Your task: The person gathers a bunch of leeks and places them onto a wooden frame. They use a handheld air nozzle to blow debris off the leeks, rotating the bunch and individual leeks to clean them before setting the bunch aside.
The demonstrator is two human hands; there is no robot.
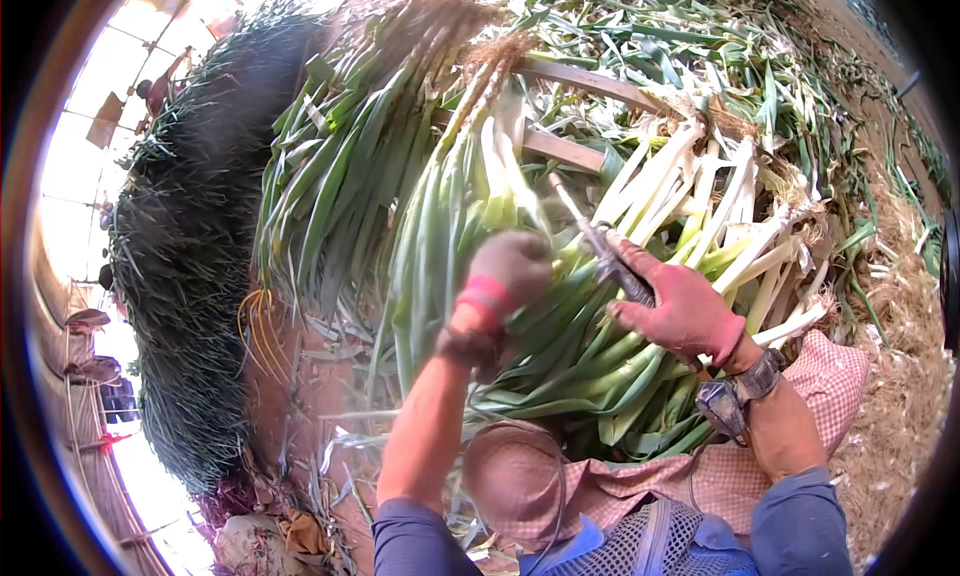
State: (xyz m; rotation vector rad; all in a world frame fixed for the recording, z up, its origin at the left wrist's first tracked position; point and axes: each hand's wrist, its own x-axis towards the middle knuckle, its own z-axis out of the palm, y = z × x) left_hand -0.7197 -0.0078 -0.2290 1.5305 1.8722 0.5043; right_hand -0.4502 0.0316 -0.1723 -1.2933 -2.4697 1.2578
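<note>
Both hands wear reddish gloves. My right hand (685, 306) is closed on the dark handle of a thin tool (615, 261), whose narrow metal end points up and left over the leeks. My left hand (510, 271), smeared by motion, is closed in a fist over the leeks; what it holds, if anything, is hidden. Long leeks (440, 216) with green leaves and roots at the top hang beside my left hand. More leeks (660, 191), with white stems and roots to the upper right, lie beyond and under my right hand.
Two wooden bars (565, 151) cross beneath the leeks. A tall dark green stack of leeks (190, 276) stands at the left. Leaf scraps (650, 36) cover the ground at the top, and pale root trimmings (905, 356) lie at the right. Checked cloth (700, 486) covers my lap.
</note>
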